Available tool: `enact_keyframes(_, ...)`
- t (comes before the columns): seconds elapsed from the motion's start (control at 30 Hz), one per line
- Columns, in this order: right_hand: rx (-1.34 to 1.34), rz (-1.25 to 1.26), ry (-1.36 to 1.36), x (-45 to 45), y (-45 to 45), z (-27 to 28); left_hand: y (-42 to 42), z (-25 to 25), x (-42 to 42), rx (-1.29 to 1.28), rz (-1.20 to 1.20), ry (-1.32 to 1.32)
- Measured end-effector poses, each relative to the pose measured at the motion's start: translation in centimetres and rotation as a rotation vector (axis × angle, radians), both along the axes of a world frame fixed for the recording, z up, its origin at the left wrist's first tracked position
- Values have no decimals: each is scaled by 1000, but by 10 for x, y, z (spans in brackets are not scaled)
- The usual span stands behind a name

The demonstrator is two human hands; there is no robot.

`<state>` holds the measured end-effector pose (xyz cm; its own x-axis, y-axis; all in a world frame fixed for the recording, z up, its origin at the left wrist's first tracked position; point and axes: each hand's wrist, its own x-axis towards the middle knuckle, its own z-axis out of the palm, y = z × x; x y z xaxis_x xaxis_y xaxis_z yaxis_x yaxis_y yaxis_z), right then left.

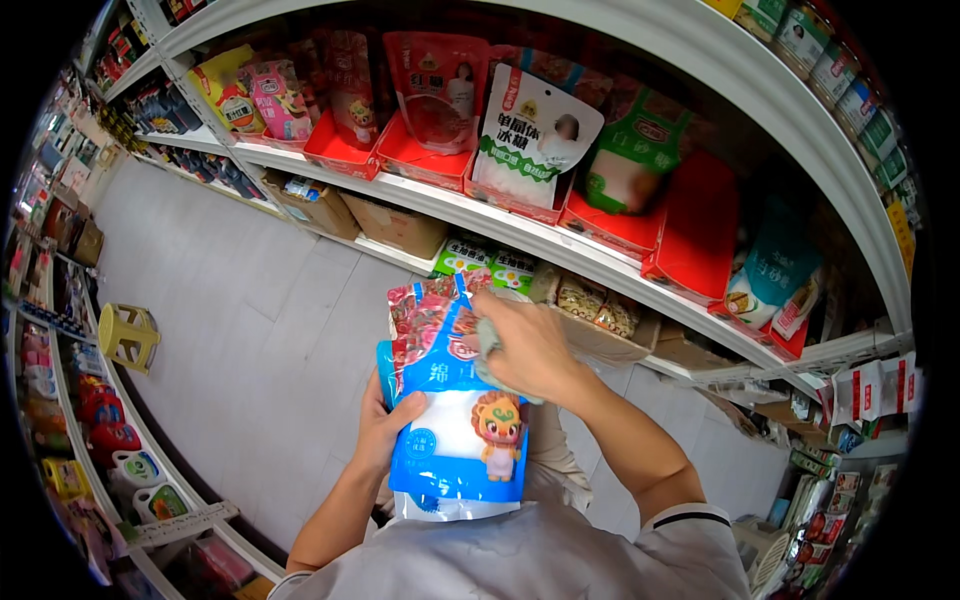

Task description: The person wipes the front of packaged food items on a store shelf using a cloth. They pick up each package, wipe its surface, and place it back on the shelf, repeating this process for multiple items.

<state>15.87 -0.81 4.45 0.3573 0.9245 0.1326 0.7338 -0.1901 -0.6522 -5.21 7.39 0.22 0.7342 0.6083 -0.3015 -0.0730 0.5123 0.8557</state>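
In my left hand [386, 424] is a blue and white plastic pouch [457, 450] with a cartoon lion on its front, held upright before my chest. My left thumb presses on its front edge, and the teal edge of another package shows behind it. At the pouch's upper right, my right hand [529, 345] grips a grey-green cloth [491, 349] against the front. Red patterned packaging [420, 315] shows at the top, beside the blue part.
Ahead, a white shelf [517, 231] bears red trays [694, 225] with sugar pouches [439, 90]. Cardboard boxes [394, 225] stand on the shelf below. A yellow plastic stool [129, 337] stands on the grey floor at left, near shelves of bottles and packets.
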Motion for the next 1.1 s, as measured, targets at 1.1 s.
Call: enact_keyframes(1.1,277,-796,-968,296,-132,102,0,-9,-3,62,8,30)
